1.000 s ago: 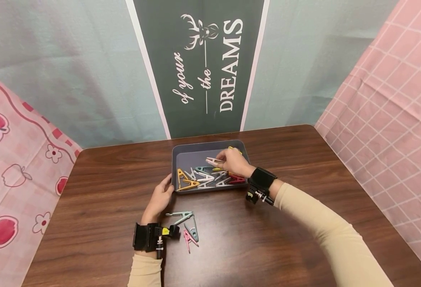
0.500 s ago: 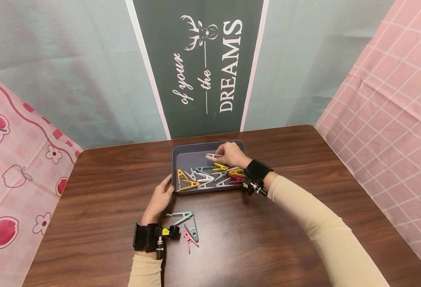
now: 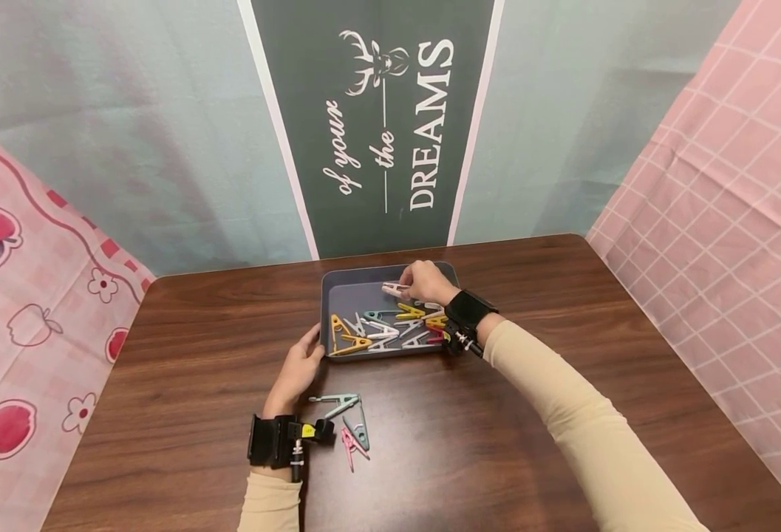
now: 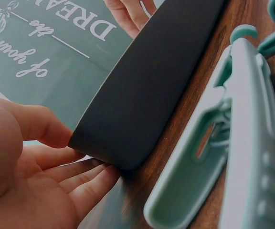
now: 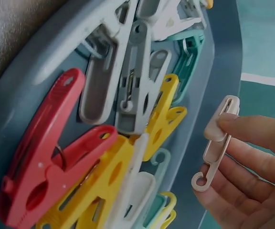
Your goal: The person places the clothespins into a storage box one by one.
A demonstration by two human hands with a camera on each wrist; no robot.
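My right hand pinches a pale pinkish-white clothespin between thumb and fingers, above the back part of a dark grey tray. In the right wrist view its hooked end points down and the thumb lies on one leg. Beneath it in the tray lie several clothespins: red, yellow, grey and teal. My left hand holds the tray's front left corner. Its thumb is on the rim, and the other fingers reach against the outside and lower edge in the left wrist view.
In front of the tray, on the wooden table, lie a mint clothespin, a teal clothespin and a small pink clothespin. They are close beside the left wrist. A printed cloth hangs behind the table's back edge.
My right hand has shifted slightly left and back with the pale clothespin, uncovering yellow clothespins in the tray. My left hand stays at the tray's corner.
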